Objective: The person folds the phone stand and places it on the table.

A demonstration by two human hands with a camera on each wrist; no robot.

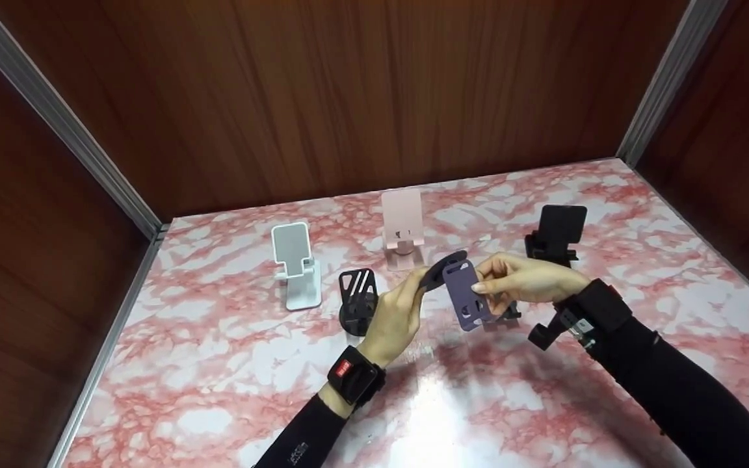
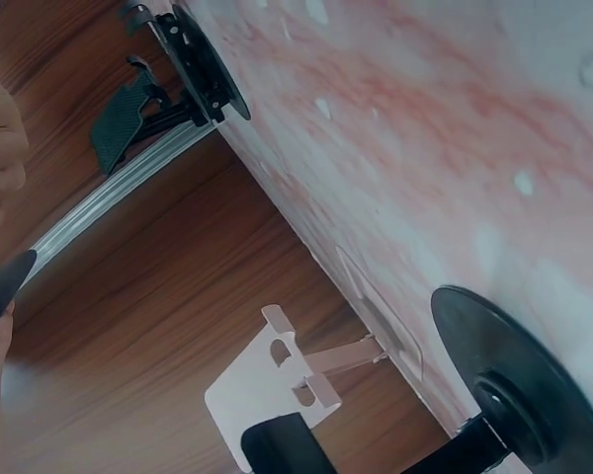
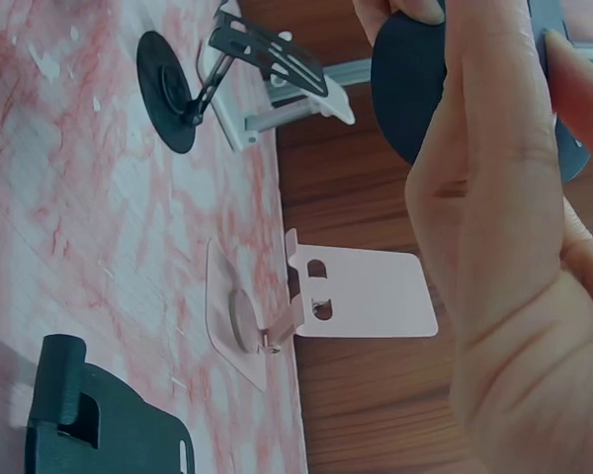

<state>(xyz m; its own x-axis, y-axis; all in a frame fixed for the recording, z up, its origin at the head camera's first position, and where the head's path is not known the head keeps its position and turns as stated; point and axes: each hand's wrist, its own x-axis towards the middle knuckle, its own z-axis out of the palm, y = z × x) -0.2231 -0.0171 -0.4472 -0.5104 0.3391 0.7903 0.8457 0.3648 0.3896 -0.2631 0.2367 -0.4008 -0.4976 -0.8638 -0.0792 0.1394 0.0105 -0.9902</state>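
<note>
A purple phone stand [image 1: 462, 292] is held up between both hands above the middle of the table. My left hand [image 1: 393, 322] grips its dark round base [image 1: 437, 273] from the left. With thumb and fingers, my right hand [image 1: 524, 278] pinches the right edge of the slotted back plate. In the right wrist view, my right hand [image 3: 504, 197] covers much of the stand, and part of a dark disc [image 3: 405, 94] shows beside the fingers. Only a sliver of the dark disc [image 2: 15, 281] appears at the left edge of the left wrist view.
Left of the hands stand a white phone stand [image 1: 303, 286] and a black slotted one [image 1: 358, 302]. A pink phone stand [image 1: 402, 214] is behind them, and a black stand [image 1: 562, 227] is at right. Another dark piece [image 1: 543, 335] shows below the right wrist. Wooden panels [image 1: 348, 97] enclose the marbled table [image 1: 218, 364].
</note>
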